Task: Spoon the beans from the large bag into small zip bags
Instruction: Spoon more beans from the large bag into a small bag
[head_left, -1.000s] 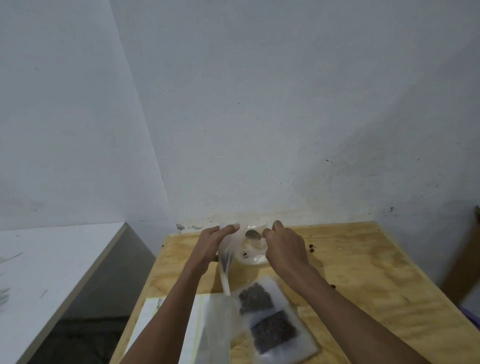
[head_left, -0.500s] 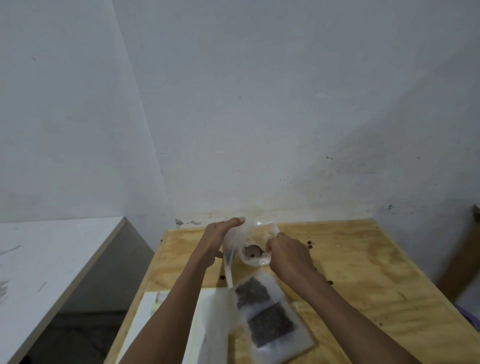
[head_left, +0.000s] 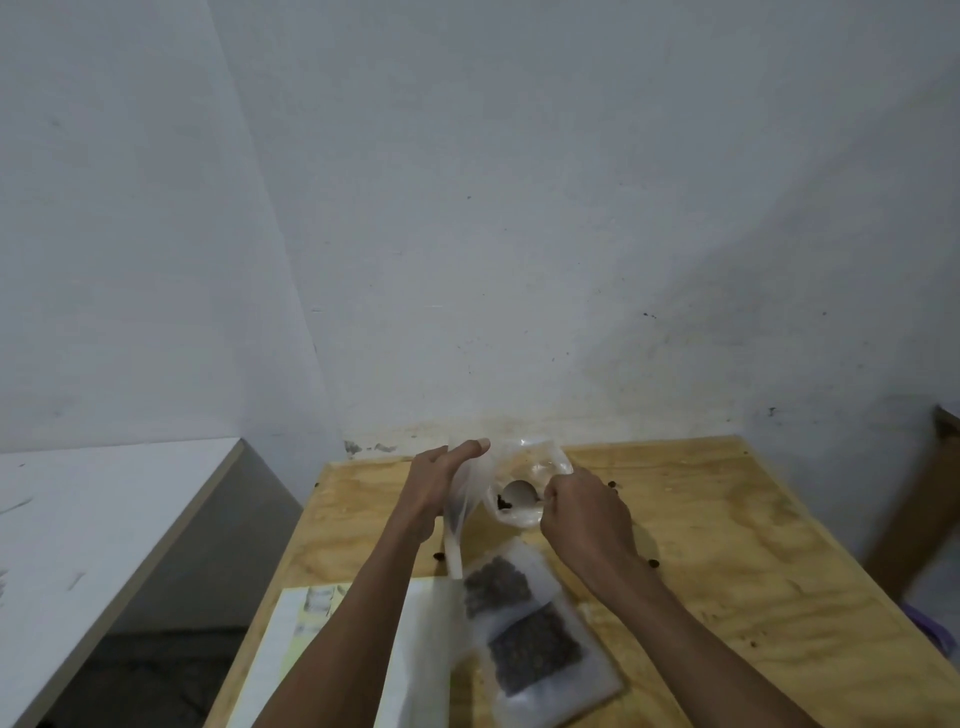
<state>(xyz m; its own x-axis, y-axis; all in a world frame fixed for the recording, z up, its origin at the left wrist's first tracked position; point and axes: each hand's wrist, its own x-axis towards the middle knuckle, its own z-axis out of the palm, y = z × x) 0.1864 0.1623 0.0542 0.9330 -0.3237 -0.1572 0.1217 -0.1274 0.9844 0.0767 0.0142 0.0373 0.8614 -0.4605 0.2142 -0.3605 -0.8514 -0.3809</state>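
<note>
A: Clear plastic, thin and crumpled: that is the large bag (head_left: 524, 467) we see at the far middle of the bench (head_left: 727, 519), its mouth gaping toward us. A few dark beans (head_left: 503, 502) lie at its bottom, beside the bowl of a pale spoon (head_left: 519, 491).

B: We agree. The left hand (head_left: 434, 488) lies along the bag's left edge with fingers straight, thumb pointing up; so that grip is open, flat against the plastic, and a small clear zip bag (head_left: 457, 530) hangs down beside its palm. We cannot tell whether it pinches that small bag.

A: The right hand (head_left: 584, 512) is curled into a fist at the bag's right rim. The spoon's handle runs into it, so we take the grip as closed round the spoon.

B: Nearer to us lie two filled zip bags (head_left: 524, 623), flat, overlapping, each showing a dark block of beans through frosted plastic.

A: Left of them we see white paper (head_left: 291, 639) under the left forearm. Loose beans dot the plywood: one near the right wrist, some by the far side of the right hand.
</note>
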